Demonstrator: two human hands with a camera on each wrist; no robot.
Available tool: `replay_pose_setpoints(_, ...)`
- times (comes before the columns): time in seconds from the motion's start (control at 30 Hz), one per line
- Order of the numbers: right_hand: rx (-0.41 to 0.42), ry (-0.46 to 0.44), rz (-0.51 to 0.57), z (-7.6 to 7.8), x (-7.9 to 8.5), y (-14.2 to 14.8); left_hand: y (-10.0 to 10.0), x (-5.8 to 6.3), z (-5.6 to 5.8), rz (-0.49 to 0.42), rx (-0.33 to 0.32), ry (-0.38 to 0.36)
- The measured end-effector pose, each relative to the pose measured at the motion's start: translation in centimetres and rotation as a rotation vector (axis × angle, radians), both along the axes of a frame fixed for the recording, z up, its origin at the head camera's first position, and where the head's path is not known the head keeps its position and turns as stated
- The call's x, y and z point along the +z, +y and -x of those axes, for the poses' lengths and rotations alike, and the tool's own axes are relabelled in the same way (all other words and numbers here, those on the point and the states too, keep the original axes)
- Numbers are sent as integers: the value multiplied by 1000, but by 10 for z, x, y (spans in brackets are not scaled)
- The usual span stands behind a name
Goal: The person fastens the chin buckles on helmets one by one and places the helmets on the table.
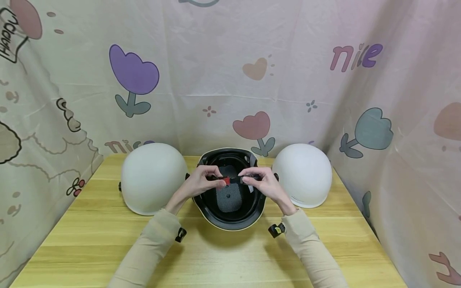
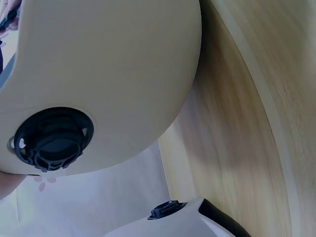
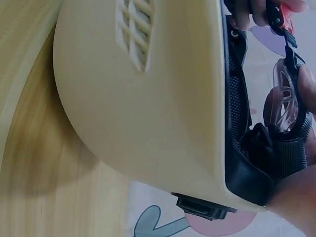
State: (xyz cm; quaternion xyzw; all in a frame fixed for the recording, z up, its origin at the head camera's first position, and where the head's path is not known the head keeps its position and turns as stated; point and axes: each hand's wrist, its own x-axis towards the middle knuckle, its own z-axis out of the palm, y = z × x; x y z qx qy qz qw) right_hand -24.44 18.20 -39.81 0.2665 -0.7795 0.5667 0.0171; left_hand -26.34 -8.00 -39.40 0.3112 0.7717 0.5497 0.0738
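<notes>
A cream helmet (image 1: 230, 226) lies upside down in the middle of the table, its black padded inside (image 1: 229, 200) facing up. Over its opening, my left hand (image 1: 199, 182) pinches the red-and-black chin strap buckle (image 1: 227, 181). My right hand (image 1: 267, 184) pinches the black strap end (image 1: 237, 180) from the other side, the two pieces meeting end to end. The right wrist view shows black webbing and a clear plastic piece (image 3: 284, 98) by the right fingers. A round black knob (image 2: 54, 140) sits on the shell's side in the left wrist view.
Two more white helmets stand dome up on the wooden table (image 1: 230, 268), one at the left (image 1: 153, 180) and one at the right (image 1: 303, 176), both close beside the middle one. A printed curtain (image 1: 201, 72) hangs behind and along the sides.
</notes>
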Motion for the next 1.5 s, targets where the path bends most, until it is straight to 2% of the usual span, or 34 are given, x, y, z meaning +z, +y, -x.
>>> replay_pose_setpoints(0.23,16,-19,-14,0,1,-3,-1,0,1,-36,-66,0)
replay_pose_setpoints(0.73,15,-37,-30,0,-1,-7,-1,-2,1,-47,-131,9)
replay_pose_setpoints(1.1,44,-20,11,0,-4,-13,-3,-5,0,-57,-156,11)
replay_pose_setpoints(1.5,22,-94,64,-1,-6,-17,-3,-8,0,-81,-162,5)
